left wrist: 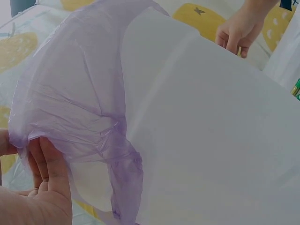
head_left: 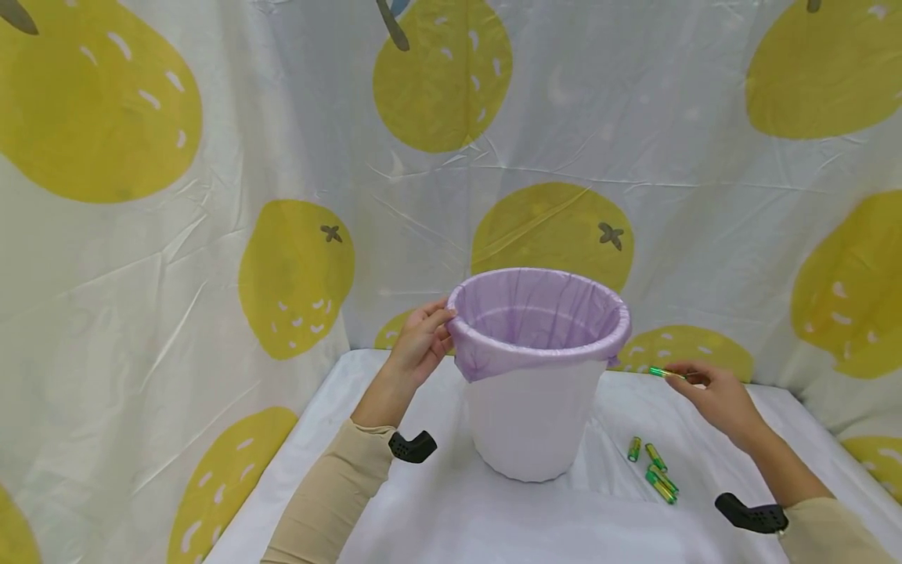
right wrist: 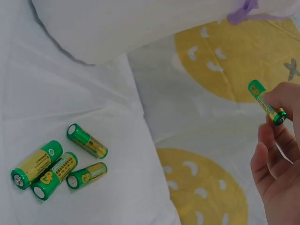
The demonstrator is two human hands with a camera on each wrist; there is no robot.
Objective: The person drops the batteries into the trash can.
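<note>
One green-gold battery (right wrist: 266,101) pinched in right hand (head_left: 715,398), left hand (head_left: 421,342) gripping purple-lined white bin (head_left: 533,423)

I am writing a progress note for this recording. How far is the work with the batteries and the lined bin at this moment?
Done: the white bin already has its purple liner folded over the rim; whether any battery lies inside cannot be told. In hand: the left hand holds the rim, and the right hand pinches one green battery beside the bin, not yet over the opening. Left: four batteries lie on the table.
</note>
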